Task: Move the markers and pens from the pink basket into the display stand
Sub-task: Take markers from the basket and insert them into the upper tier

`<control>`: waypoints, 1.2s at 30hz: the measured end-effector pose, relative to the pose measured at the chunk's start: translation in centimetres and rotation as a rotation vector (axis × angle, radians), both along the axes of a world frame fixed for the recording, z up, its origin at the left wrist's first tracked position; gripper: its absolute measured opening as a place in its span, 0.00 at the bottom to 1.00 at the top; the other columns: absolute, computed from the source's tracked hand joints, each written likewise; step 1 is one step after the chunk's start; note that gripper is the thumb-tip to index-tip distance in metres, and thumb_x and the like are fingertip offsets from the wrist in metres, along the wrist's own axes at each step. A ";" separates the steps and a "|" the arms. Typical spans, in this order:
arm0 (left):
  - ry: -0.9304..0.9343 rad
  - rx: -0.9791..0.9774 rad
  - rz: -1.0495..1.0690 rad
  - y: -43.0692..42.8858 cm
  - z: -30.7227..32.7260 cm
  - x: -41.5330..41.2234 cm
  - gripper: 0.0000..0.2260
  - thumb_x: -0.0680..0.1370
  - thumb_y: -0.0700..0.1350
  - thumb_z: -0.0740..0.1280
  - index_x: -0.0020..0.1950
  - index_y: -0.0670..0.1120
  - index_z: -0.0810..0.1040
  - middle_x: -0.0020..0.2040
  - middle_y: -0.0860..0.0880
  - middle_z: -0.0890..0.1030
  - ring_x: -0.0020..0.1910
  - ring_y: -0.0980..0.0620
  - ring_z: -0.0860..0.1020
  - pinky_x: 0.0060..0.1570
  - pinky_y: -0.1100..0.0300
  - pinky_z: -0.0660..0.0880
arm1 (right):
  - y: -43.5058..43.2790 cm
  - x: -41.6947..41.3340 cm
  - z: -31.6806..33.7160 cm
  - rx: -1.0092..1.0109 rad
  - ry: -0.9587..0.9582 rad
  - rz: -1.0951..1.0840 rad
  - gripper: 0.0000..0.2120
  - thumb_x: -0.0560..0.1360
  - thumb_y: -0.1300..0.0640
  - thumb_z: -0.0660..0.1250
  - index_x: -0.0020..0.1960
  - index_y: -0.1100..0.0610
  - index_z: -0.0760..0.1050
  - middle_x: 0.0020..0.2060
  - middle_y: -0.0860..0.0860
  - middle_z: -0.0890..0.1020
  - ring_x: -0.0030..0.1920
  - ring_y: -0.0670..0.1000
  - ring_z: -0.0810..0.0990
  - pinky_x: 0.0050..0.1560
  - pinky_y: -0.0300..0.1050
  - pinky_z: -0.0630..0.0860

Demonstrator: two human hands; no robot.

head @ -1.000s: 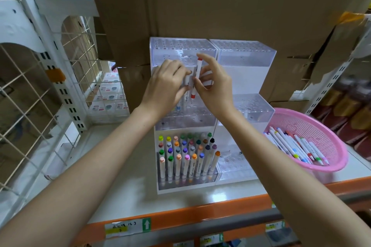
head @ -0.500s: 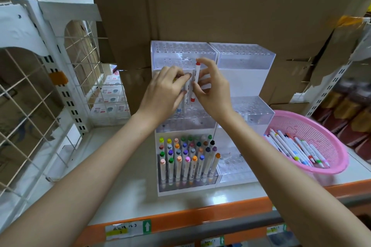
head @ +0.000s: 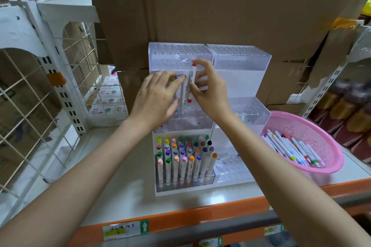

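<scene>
The display stand stands in the middle of the shelf. Its lowest left tier is full of coloured markers, while the top tier and the right blocks look empty. The pink basket sits just beside the stand on the right and holds many pens, so I judge that a large part of the work remains.

Compared with one second ago, little has moved. The right hand still pinches the red-capped marker between the thumb and the fingers, and its other fingers are lifted and loose. The marker now stands nearly upright, where before it leaned more. Its lower end hangs above the holes of the middle left tier and is not yet inside one. The left hand has stretched its fingers further, and they lie over a few markers with yellow and blue caps. Whether it grips these or only steadies them, I cannot tell.

In my judgement the marker is now lined up, and what is left for this one is to lower it into a hole.
</scene>
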State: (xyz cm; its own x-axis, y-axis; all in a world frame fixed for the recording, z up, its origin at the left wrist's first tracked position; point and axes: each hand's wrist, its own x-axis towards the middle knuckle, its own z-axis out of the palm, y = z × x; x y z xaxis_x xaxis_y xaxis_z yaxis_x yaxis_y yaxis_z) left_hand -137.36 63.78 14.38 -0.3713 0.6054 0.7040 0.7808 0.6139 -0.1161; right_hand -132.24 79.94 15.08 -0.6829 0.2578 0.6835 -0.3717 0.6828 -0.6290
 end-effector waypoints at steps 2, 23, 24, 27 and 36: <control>0.000 -0.010 0.023 0.0 -0.1 0.1 0.27 0.72 0.47 0.71 0.70 0.45 0.71 0.63 0.43 0.74 0.63 0.42 0.71 0.64 0.45 0.66 | 0.0 0.0 0.0 0.003 -0.003 -0.013 0.21 0.73 0.67 0.69 0.64 0.55 0.71 0.41 0.53 0.76 0.36 0.49 0.80 0.36 0.34 0.77; -0.059 -0.037 0.048 -0.1 -0.2 0.3 0.27 0.73 0.47 0.69 0.72 0.46 0.68 0.65 0.43 0.71 0.65 0.42 0.69 0.66 0.47 0.64 | 0.0 0.1 -1.4 0.121 -0.127 -0.057 0.17 0.74 0.66 0.69 0.59 0.55 0.71 0.40 0.52 0.77 0.32 0.49 0.78 0.36 0.42 0.75; -0.060 -0.035 0.046 -0.2 -0.2 0.3 0.27 0.73 0.47 0.69 0.72 0.46 0.68 0.65 0.43 0.71 0.65 0.42 0.69 0.66 0.47 0.64 | 0.0 0.1 -1.5 0.115 -0.133 -0.057 0.17 0.73 0.66 0.70 0.59 0.55 0.71 0.40 0.52 0.77 0.32 0.50 0.78 0.36 0.42 0.75; -0.064 -0.036 0.044 -0.1 -0.2 0.4 0.27 0.73 0.46 0.70 0.71 0.45 0.68 0.65 0.42 0.71 0.65 0.42 0.69 0.66 0.46 0.64 | 0.2 0.3 -1.4 0.099 -0.141 -0.056 0.15 0.73 0.65 0.70 0.57 0.54 0.72 0.38 0.52 0.78 0.33 0.50 0.78 0.36 0.44 0.78; -0.101 -0.074 0.057 -0.2 0.2 0.9 0.28 0.73 0.46 0.70 0.72 0.45 0.67 0.66 0.43 0.70 0.67 0.42 0.68 0.68 0.47 0.62 | 0.9 1.1 -1.3 0.237 -0.142 -0.065 0.17 0.75 0.61 0.68 0.62 0.52 0.72 0.39 0.50 0.79 0.40 0.49 0.78 0.43 0.52 0.79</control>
State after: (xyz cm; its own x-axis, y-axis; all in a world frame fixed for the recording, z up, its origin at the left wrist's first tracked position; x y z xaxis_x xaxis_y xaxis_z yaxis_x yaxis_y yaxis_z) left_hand -136.45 63.59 14.61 -0.4731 0.6305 0.6154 0.7552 0.6499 -0.0853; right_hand -131.13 80.84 13.80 -0.7636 0.1490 0.6283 -0.2415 0.8366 -0.4918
